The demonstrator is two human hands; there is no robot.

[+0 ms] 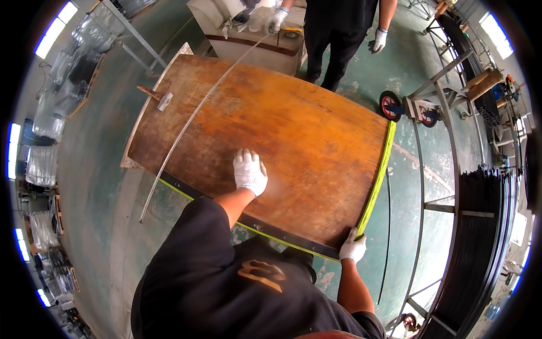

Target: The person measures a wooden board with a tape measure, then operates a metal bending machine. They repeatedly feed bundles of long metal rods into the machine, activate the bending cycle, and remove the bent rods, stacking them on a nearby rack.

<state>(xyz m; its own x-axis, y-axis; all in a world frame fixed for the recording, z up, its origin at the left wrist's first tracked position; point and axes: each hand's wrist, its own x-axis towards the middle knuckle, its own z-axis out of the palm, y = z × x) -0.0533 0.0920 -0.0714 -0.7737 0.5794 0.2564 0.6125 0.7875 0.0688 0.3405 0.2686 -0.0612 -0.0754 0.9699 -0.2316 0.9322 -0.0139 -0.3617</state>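
Observation:
My left hand (250,172), in a white glove, rests palm down on a large brown, rust-stained tabletop (305,164) and holds nothing. At the near right corner, my gloved right hand (353,247) is closed around a yellow-green strip (377,178) that runs along the table's right edge. A dark bar with bolts (271,230) lines the near edge, with yellow-green beneath it. Left of my left hand, a long thin pale strip (192,120) lies across the tabletop and sticks out past the near edge. A hammer (164,101) lies near the far left edge.
Beyond the table stands a co-worker (339,34), whose gloved hand (275,21) is at the pale strip's far end. Beside them is a pale bench-like box (254,53). On the right, a wheeled metal frame (446,113) and a rack of long black strips (480,243) stand close.

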